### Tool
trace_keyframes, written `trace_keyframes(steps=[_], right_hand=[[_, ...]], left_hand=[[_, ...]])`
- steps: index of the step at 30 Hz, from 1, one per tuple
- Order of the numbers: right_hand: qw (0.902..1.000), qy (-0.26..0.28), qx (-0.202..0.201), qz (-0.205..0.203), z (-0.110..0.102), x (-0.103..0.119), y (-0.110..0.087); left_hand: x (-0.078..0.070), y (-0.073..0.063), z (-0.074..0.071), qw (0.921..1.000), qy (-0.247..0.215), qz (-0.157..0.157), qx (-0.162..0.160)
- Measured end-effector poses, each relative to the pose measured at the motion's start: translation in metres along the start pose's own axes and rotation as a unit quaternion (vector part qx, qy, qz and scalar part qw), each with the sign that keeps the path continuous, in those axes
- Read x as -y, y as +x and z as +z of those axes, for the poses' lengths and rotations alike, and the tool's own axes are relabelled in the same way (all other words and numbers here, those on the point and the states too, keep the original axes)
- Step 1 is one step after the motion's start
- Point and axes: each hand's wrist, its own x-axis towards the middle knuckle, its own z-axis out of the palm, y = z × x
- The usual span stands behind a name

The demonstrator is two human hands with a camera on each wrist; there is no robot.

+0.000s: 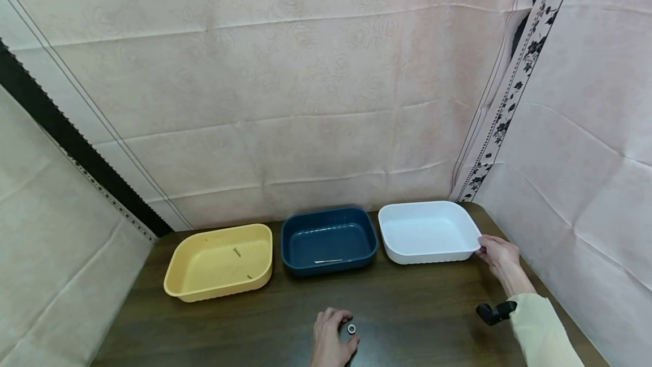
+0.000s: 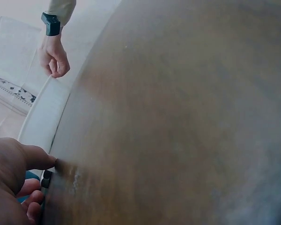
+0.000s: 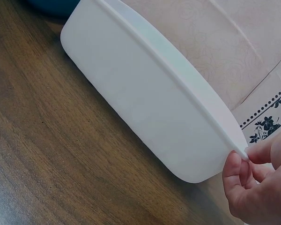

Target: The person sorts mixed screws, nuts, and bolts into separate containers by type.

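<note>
In the head view my right hand pinches the right end of a white plastic tray. The right wrist view has the thumb and fingers of that hand closed on the rim of the white tray, at its corner. Lower down, my left hand is at the table, thumb and forefinger spread either side of a small round metal nut-like piece. Gaps show between it and the fingertips. From the left wrist, the left hand is near a small dark piece.
A dark blue tray holding a thin silvery rod stands in the middle. On the left, a yellow tray has two small screw-like pieces inside. Pale cloth hangs behind and beside the brown wooden table.
</note>
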Motion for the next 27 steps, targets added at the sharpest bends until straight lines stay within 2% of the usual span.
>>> trace_keyframes(steps=[11, 18, 27], right_hand=[[0.9998, -0.017, -0.003, 0.01, 0.0007, 0.0007, 0.0007], [0.9999, -0.012, -0.004, 0.011, 0.0005, -0.0001, 0.0025], [0.9998, -0.015, -0.005, 0.011, 0.0002, 0.0016, 0.0007]], left_hand=[[-0.0006, 0.0006, 0.0011, 1.0, 0.006, -0.004, -0.002], [-0.0016, -0.0004, 0.0006, 0.9998, 0.014, 0.008, -0.008], [-0.0068, 0.0019, -0.0023, 0.9995, 0.024, -0.006, 0.019]])
